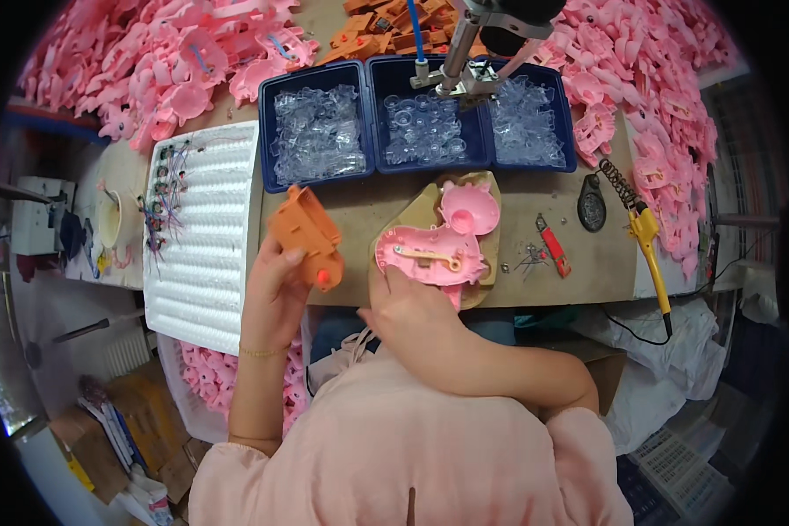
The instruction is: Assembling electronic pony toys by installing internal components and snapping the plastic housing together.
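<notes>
My left hand (276, 285) is closed round an orange plastic housing (305, 230) with a red round spot near its lower end, raised left of the middle. A pink animal-shaped toy shell half (431, 254) lies hollow side up in a tan fixture (489, 280). Inside the shell is a long cream-coloured part (430, 254). At the shell's near left edge is my right hand (408, 307), its fingertips touching the rim or just beside it. The thumb stands apart, and nothing shows within that hand; some fingertips are hidden.
Three joined blue bins (373, 167) of clear plastic parts stand behind the fixture, below a metal machine head (469, 83). A white ridged tray (206, 237) with wired parts lies left. A red-handled cutter (554, 250) and yellow soldering iron (647, 241) lie right. Pink shells (184, 70) are heaped behind.
</notes>
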A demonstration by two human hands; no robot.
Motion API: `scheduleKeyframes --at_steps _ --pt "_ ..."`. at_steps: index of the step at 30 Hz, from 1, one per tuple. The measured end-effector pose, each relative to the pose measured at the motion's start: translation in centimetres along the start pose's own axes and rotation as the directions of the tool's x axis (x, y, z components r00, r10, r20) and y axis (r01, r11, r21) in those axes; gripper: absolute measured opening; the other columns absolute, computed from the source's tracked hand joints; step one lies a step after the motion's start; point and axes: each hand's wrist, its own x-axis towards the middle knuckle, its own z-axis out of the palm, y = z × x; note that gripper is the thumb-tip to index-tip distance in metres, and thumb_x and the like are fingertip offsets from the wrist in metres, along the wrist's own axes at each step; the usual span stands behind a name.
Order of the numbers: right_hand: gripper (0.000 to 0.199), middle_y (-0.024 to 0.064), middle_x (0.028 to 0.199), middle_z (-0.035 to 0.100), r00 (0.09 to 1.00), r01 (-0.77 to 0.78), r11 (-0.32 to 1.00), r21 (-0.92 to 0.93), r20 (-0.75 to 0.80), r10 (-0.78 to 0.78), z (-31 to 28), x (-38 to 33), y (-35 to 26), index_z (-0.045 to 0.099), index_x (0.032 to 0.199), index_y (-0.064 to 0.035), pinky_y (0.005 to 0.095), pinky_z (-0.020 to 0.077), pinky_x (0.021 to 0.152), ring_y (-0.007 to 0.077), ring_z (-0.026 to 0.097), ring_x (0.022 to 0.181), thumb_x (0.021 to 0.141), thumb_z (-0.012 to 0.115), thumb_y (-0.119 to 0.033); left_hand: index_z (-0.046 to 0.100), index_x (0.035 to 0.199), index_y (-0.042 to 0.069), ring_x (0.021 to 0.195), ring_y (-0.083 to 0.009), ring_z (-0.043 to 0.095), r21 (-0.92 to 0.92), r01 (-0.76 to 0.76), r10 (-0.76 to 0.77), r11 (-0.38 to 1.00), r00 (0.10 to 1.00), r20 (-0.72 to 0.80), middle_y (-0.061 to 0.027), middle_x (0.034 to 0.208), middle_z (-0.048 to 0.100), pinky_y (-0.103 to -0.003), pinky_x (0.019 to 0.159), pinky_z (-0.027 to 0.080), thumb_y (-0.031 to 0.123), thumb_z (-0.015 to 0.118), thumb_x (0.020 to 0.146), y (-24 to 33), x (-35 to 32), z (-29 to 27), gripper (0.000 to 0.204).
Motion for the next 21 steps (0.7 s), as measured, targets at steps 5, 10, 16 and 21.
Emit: scheduleKeyframes --at_steps 5,10,16,21 --pt "0.023 0.0139 0.093 0.059 0.906 0.077 0.972 0.222 -0.423 0.025 -1.9 -0.2 7.5 0.056 0.098 -0.0029 0.0396 0.0453 0.075 0.0314 0.057 0.087 0.076 0.058 -0.005 0.044 0.121 0.002 0.097 -0.0157 0.057 0.040 0.045 -0.043 0.998 0.999 -0.031 -0.0076 0.108 0.057 -0.030 0.083 0.047 0.015 0.052 0.088 0.8 -0.2 -2.5 0.037" --pt "0.016 0.0108 0.088 0.058 0.894 0.005 1.000 -0.018 -0.448 -0.013 -2.7 3.3 15.0 0.063 0.085 -0.0024 0.0373 0.0455 0.073 0.0286 0.057 0.083 0.071 0.064 -0.009 0.047 0.117 0.000 0.094 -0.0140 0.058 0.041 0.035 -0.034 0.999 0.999 -0.014 -0.0089 0.109 0.057 -0.028 0.082 0.048 0.018 0.048 0.092 -0.7 3.8 -2.1 0.031" --pt "0.008 0.0093 0.072 0.056 0.902 0.079 0.996 -0.036 -0.424 -0.086 -1.7 5.3 15.8 0.065 0.074 -0.0023 0.0372 0.0460 0.062 0.0278 0.057 0.069 0.069 0.066 -0.009 0.052 0.111 -0.001 0.088 -0.0116 0.060 0.089 0.073 -0.071 0.993 0.997 -0.027 -0.0077 0.099 0.062 -0.024 0.078 0.049 0.020 0.051 0.091 0.1 7.4 -2.0 0.030" --pt "0.009 0.0090 0.072 0.055 0.904 0.057 0.998 -0.022 -0.423 -0.061 -1.5 5.9 15.2 0.063 0.075 -0.0021 0.0373 0.0452 0.062 0.0275 0.056 0.069 0.069 0.066 -0.009 0.053 0.110 -0.002 0.088 -0.0134 0.061 0.120 0.113 -0.108 0.986 0.993 -0.046 -0.0091 0.098 0.062 -0.025 0.079 0.049 0.021 0.051 0.090 1.5 8.7 -2.4 0.031"
